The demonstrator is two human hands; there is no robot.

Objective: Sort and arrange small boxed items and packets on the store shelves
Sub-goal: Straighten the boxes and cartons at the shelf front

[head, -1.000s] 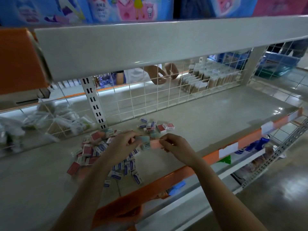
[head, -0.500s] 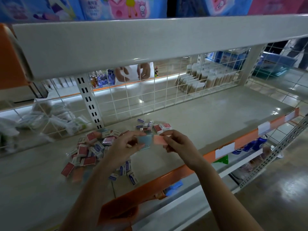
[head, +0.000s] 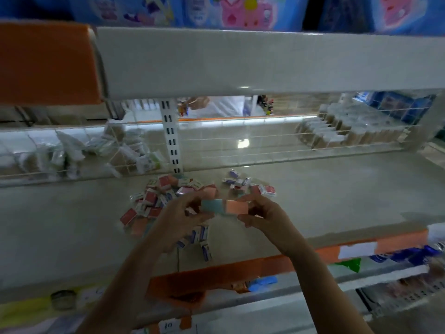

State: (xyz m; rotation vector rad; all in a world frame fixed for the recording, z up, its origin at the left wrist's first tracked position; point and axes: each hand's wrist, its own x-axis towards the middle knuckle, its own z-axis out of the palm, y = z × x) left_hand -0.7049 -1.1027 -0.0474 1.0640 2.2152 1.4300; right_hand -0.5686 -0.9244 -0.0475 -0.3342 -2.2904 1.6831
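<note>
Holding two little boxes up side by side, both hands are busy over the shelf. The left hand pinches a teal box between thumb and fingers. The right hand pinches a pink box the same way. The two boxes touch end to end, just above the shelf.

Behind the hands lies a pile of small boxes on the shelf. Some are red and some are white and blue. They lie every which way, and the left hand hides part of the pile. A smaller bunch of boxes sits just to the right of the pile, a little farther back.

A white wire fence stands at the back of the shelf. Behind it on the left are clear packets in a heap. Behind it on the right are brown boxes in neat rows. The picture is blurry, so what the packets and boxes hold is hard to tell.

Up top, blue and pink packs are cut off by the edge. An orange strip runs along the shelf front. Below it, a blue thing and a green thing are too fuzzy to name. The words on the small boxes are too small to read.
</note>
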